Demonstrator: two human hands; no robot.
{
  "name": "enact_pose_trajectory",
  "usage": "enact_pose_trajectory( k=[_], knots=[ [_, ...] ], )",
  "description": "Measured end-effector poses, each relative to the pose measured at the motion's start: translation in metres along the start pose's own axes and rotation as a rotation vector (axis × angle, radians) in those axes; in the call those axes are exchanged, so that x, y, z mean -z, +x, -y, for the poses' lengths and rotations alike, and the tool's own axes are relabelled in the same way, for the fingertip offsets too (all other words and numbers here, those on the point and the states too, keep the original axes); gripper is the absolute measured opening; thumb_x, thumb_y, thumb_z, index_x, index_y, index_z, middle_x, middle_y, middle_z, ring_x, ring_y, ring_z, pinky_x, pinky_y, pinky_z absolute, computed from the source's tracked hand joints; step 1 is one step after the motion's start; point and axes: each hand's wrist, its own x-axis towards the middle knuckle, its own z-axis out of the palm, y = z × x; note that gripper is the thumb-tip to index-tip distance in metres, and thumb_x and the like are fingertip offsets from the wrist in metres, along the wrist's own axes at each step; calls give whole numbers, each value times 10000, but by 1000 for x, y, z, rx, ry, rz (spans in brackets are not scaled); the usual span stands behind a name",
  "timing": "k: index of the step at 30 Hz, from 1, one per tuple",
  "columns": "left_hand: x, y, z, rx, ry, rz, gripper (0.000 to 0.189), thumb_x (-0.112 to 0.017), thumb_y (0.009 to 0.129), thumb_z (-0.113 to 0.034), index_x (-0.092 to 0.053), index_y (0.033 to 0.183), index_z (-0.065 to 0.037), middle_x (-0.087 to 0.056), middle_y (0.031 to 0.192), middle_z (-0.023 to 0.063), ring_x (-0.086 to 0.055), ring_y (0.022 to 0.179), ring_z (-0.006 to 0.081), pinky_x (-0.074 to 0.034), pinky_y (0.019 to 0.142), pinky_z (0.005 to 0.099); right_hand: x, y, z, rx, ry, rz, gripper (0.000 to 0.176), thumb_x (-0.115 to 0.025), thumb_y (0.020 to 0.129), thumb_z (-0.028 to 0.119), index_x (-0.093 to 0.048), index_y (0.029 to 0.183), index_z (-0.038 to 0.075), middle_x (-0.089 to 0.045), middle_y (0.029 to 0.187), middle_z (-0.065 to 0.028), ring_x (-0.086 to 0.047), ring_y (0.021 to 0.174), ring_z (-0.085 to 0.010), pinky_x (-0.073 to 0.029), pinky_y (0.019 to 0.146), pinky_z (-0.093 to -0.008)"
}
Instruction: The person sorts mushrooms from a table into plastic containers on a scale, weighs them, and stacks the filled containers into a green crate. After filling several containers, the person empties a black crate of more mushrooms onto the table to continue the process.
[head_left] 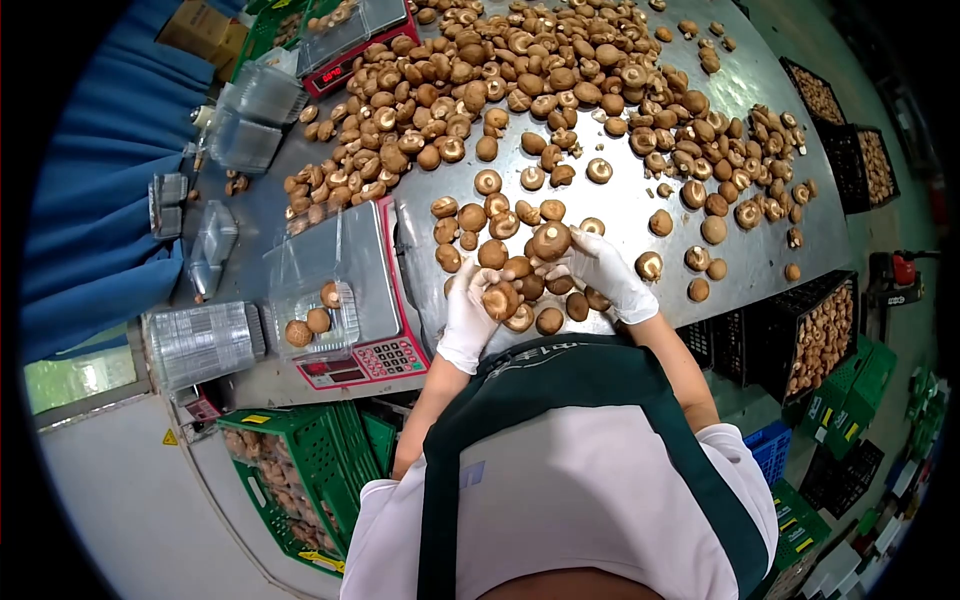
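My left hand [468, 312], in a white glove, is closed round a brown mushroom [500, 300] just above the table's near edge. In the fingers of my right hand [607, 275], gloved too, is another mushroom [551, 241], its pale stem facing up. Several loose mushrooms [503, 224] lie between and beyond the hands. To the left, a clear plastic tray [345, 318] with three mushrooms in it rests on a red-edged scale [365, 262].
A large mushroom heap [520, 65] covers the far side of the metal table [600, 150]. Stacked clear trays [205, 343] stand at left, near a second scale [345, 62]. Mushroom-filled crates stand below: green [290, 480] at left, black [815, 335] at right.
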Motion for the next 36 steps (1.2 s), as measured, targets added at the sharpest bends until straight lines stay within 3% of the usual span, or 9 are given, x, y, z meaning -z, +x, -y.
enact_pose_trajectory(
  k=[3,6,12,15,16,18,24,31,36],
  knots=[
    [0,0,8,-119,556,-78,369,-498,911,-342,-529,1096,-25,-585,1057,137,-554,1007,193,-461,864,295,-21,-5,8,-97,-679,-248,424,-446,938,404,-603,981,12,-646,810,-55,-629,675,-129,-493,631,-228],
    [-29,-11,24,-317,926,79,397,-550,899,-213,-469,1219,8,-561,1139,113,-538,1028,158,-446,875,271,-24,-1,-10,-75,-948,-338,453,-522,904,410,-654,794,-8,-620,629,-32,-585,565,-98,-458,533,-223],
    [2,-10,11,-190,631,6,427,-536,887,-135,-427,1271,16,-563,1150,125,-540,1060,177,-423,906,284,-12,0,-8,-35,-1138,-482,377,-565,872,371,-672,894,10,-645,681,-90,-602,571,-146,-483,563,-271],
    [4,-27,-9,-226,605,-27,413,-481,875,-138,-431,1258,6,-581,1125,145,-621,848,218,-514,735,299,-7,0,-10,145,-1557,-493,270,-604,803,294,-664,972,91,-651,806,-162,-637,733,-297,-504,660,-379],
    [9,-28,-11,-267,626,-60,431,-460,844,-194,-448,1238,-19,-595,1104,147,-608,653,210,-509,614,296,-9,-1,-12,143,-1556,-490,270,-604,803,294,-664,972,91,-651,806,-162,-637,733,-297,-504,660,-379],
    [15,-36,-16,-304,547,-82,486,-463,807,-209,-432,1257,-26,-586,1122,155,-602,637,216,-508,617,303,-16,0,-17,167,-1958,-290,311,-644,755,282,-634,988,76,-642,761,-130,-622,757,-293,-498,665,-389],
    [22,-50,-24,-329,415,28,512,-468,831,-189,-341,1320,-106,-544,1183,151,-613,790,218,-528,589,297,1,20,-55,635,-2028,-49,483,-693,673,244,-549,1090,48,-601,837,-93,-574,802,-278,-482,673,-402],
    [27,-38,-17,-191,469,-149,455,-446,903,-495,-525,1113,-99,-625,1052,79,-630,854,212,-529,549,285,-9,30,-44,229,-1743,-384,305,-561,826,310,-618,903,20,-626,783,-174,-611,753,-337,-491,649,-420],
    [5,-32,-7,28,590,-155,524,-341,928,-526,-526,1132,-80,-630,1036,86,-634,854,202,-518,561,274,-5,21,-27,1,-1003,-385,308,-563,879,267,-611,943,-30,-622,714,-37,-580,667,-131,-469,621,-285]
  ],
)
